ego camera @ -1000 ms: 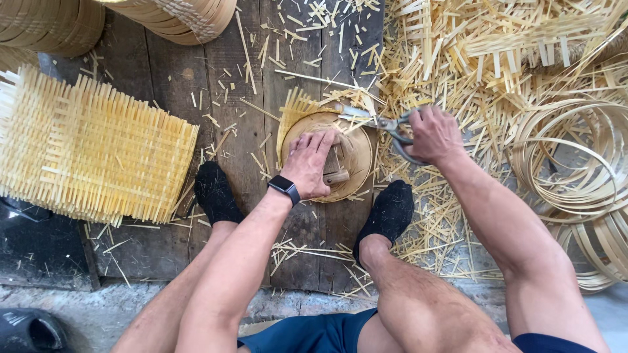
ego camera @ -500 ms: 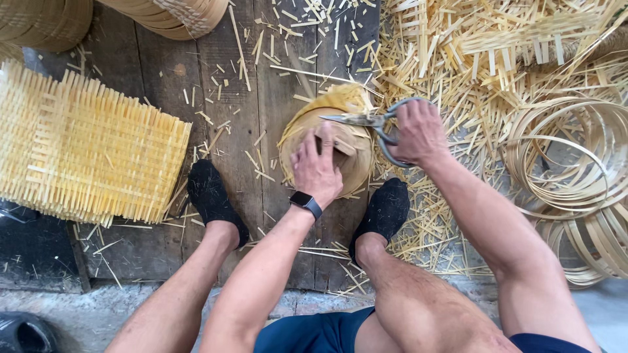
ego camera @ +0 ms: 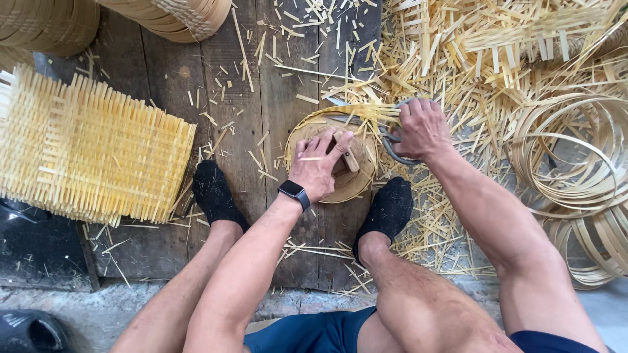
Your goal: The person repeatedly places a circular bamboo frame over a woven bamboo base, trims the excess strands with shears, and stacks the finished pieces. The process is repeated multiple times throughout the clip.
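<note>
A small round woven bamboo basket [ego camera: 307, 134] lies on the wooden floor between my two black-socked feet. My left hand [ego camera: 318, 165], with a black watch on the wrist, presses flat on a small wooden block [ego camera: 348, 159] inside it. My right hand [ego camera: 422, 127] grips metal shears [ego camera: 392, 145] at the basket's right rim, where loose strip ends [ego camera: 366, 112] stick out. The blades are mostly hidden by the strips.
A flat woven bamboo mat [ego camera: 85, 153] lies at the left. Stacked baskets [ego camera: 170, 16] sit at the top left. Bamboo hoops [ego camera: 575, 170] and a heap of cut strips [ego camera: 471, 46] fill the right. A dark shoe [ego camera: 29, 330] is at the bottom left.
The basket has turned under my left hand, and my right hand with the shears has come down to the right rim. The view has shifted slightly.
</note>
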